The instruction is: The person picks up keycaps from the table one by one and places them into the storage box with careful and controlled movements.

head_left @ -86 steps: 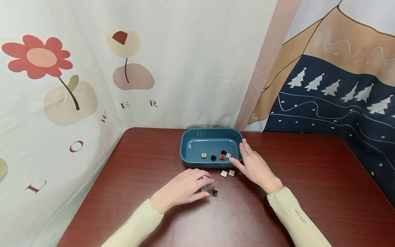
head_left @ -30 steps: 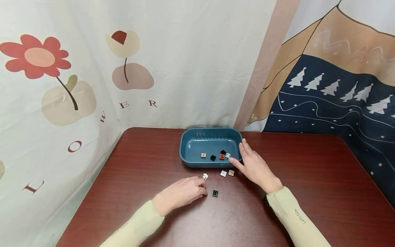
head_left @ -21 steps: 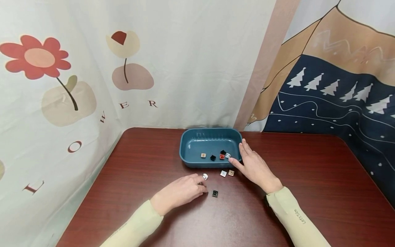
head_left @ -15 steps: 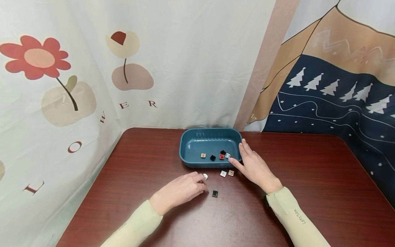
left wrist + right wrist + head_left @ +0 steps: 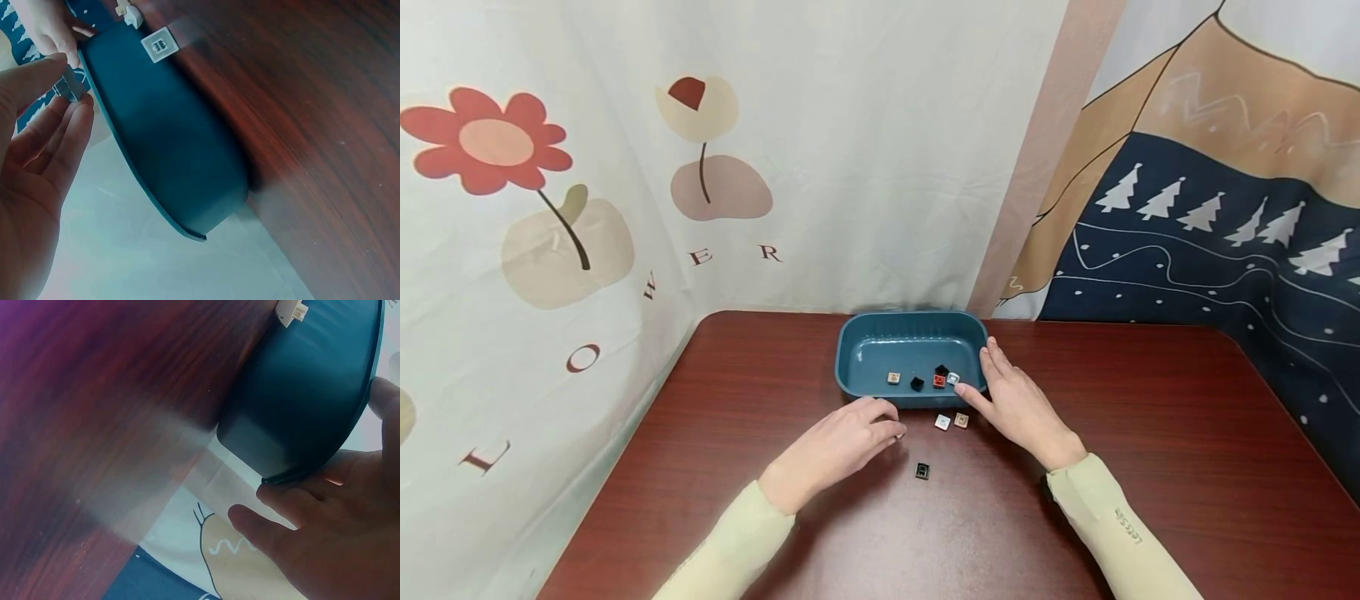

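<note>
My left hand (image 5: 842,442) is at the front left of the blue tray (image 5: 910,401) and pinches a small grey keycap (image 5: 70,85) between thumb and fingertips. That keycap is mostly covered by my fingers in the head view. A pale keycap (image 5: 159,45) lies beside the tray's wall in the left wrist view; my left hand seems to hide it from the head camera. My right hand (image 5: 1018,408) rests at the tray's right end, with fingers fairly straight along the side and the thumb at the front rim.
In front of the tray lie a white keycap (image 5: 942,422) and a tan keycap (image 5: 962,421), with a black keycap (image 5: 922,471) closer to me. Several keycaps, including a red one (image 5: 939,381), sit inside the tray. A printed curtain (image 5: 850,167) hangs behind the table (image 5: 760,383).
My left hand has picked up the grey keycap from the table and moved it slightly up towards the tray. The pale keycap there is now hidden from the head camera. My right hand stays put.
</note>
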